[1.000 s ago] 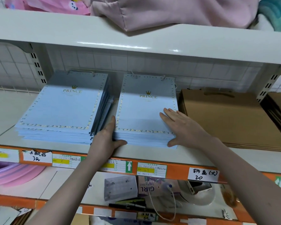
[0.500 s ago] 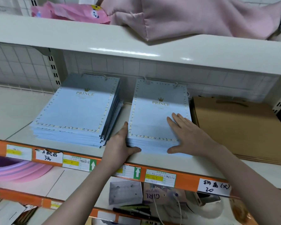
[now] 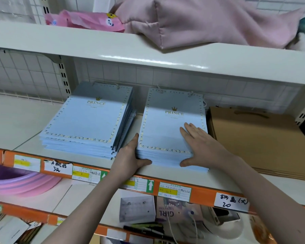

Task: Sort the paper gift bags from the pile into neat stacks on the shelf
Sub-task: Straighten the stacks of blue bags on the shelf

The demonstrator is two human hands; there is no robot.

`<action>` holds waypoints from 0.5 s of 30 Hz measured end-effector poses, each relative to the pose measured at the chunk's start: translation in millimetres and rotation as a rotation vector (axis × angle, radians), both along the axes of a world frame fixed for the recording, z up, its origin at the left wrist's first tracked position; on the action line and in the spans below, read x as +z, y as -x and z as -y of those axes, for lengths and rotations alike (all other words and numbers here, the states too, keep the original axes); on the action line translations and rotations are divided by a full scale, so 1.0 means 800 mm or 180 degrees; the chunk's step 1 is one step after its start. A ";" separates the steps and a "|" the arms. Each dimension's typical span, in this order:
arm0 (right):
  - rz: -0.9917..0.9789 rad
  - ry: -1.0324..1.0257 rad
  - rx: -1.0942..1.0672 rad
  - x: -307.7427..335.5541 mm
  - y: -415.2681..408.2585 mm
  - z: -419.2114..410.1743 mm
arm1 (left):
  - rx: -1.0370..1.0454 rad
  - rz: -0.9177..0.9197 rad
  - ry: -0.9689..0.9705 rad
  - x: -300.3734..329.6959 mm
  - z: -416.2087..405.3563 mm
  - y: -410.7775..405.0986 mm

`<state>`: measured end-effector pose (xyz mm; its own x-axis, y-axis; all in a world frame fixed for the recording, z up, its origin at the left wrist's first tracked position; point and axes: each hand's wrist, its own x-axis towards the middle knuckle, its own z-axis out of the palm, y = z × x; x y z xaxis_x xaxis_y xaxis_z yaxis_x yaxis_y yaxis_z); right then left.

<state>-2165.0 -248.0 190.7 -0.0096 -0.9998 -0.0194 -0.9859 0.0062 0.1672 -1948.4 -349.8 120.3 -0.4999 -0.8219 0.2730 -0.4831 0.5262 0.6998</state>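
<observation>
White metal shelving with an orange price rail (image 3: 197, 189) fills the view; the middle shelf (image 3: 99, 166) carries the bags. Landmark: the right blue stack (image 3: 167, 131) of flat "PRINCE" gift bags, sitting near the shelf's front edge.

Left of it, apart by a narrow gap, lies the left blue stack (image 3: 84, 124), its right edges fanned and uneven. Right of it, just beside, lie brown kraft bags (image 3: 257, 138), flat. Above it, on the upper shelf (image 3: 148, 50), pink cloth (image 3: 209, 20) and a pink panda packet (image 3: 88, 20). Below it, under the rail, pens (image 3: 144, 228), a "GIRL" card (image 3: 167, 211), pink basins (image 3: 21, 180) off to the left.

Left hand (image 3: 130, 159): fingers straight and together, pressed against the landmark stack's left side, thumb hooked across its front bottom edge. Right hand (image 3: 199, 147): fingers straight, slightly spread, flat on the top bag; thumb against the stack's front edge near the right corner. Neither hand clamps a bag.

Step, as I judge it: squaring up the stack after placing bags, side and front edges being aligned. The source pile is not in view.

Next move likely calls for a light push so the front edges sit flush, then letting go; the left stack's splayed edges look like they need the same tidying. Risk: pressing too hard slides the top bags back.
</observation>
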 end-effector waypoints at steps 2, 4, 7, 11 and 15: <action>0.0003 -0.0038 0.0008 0.002 0.000 0.000 | -0.0098 -0.0103 -0.0047 0.002 0.000 -0.004; 0.0101 -0.0038 0.0016 0.005 0.000 -0.001 | -0.0244 -0.0240 -0.0103 0.006 -0.003 -0.008; 0.0176 0.0040 0.0072 0.009 0.003 -0.003 | -0.0366 -0.0345 -0.0240 0.011 -0.006 -0.010; 0.0223 0.0122 0.0100 0.006 0.004 -0.002 | -0.0312 -0.0371 -0.0183 0.012 -0.006 -0.011; 0.0303 0.0101 0.0112 0.005 0.004 0.001 | -0.0283 -0.0385 -0.0200 0.010 -0.005 -0.011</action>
<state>-2168.3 -248.5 194.9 0.0260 -0.9996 0.0130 -0.9970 -0.0250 0.0729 -1939.4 -345.8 128.0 -0.5379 -0.7933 0.2851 -0.3467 0.5164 0.7830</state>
